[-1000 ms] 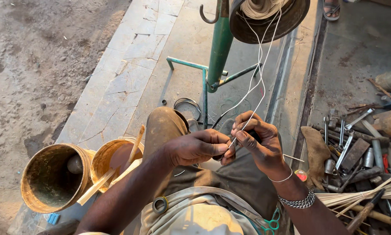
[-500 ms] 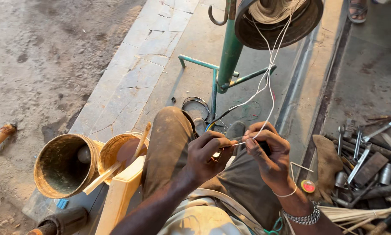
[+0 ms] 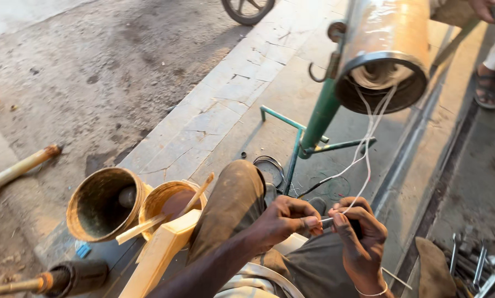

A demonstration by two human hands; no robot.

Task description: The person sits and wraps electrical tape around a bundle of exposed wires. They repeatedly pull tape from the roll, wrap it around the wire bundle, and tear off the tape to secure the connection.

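Pinching thin white string (image 3: 364, 165), both hands' fingers (image 3: 308, 222) meet.

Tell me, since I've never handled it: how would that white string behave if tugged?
The white string probably is floppy: it hangs in loose curves from the drum. It looks thin and light, pinched between the left hand and right hand, so likely tangles easily.

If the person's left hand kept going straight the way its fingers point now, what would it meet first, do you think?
Most likely the right hand: the left hand points right, and their fingertips already nearly meet at the white string pinched between them.
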